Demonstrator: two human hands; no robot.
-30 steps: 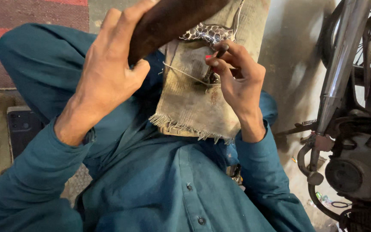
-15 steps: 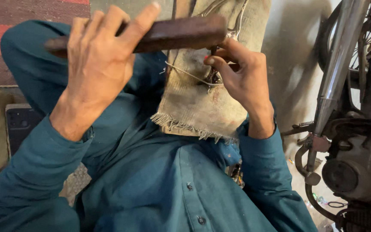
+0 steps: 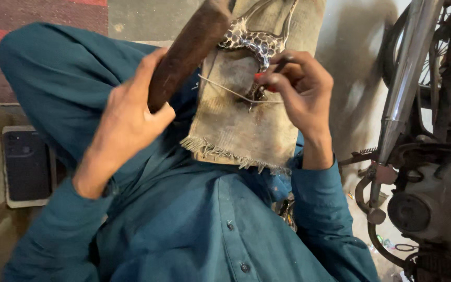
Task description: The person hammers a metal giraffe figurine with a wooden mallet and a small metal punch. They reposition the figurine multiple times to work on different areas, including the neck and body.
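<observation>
Left hand (image 3: 126, 122) clenched round brown block (image 3: 189, 52), upper centre; right hand (image 3: 296, 86) pinching red-handled tool (image 3: 262, 78) on patterned strap (image 3: 254, 42). Strike squarely, keep tool steady over burlap pad (image 3: 238, 130).

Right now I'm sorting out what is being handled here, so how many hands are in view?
2. The left hand grips a dark wooden block on the left; the right hand pinches a small red-handled tool against the frayed cloth on the right. No other hands show.

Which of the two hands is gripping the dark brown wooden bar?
The left hand grips the brown wooden bar. The right hand instead pinches a small red-handled tool against the burlap cloth.
</observation>
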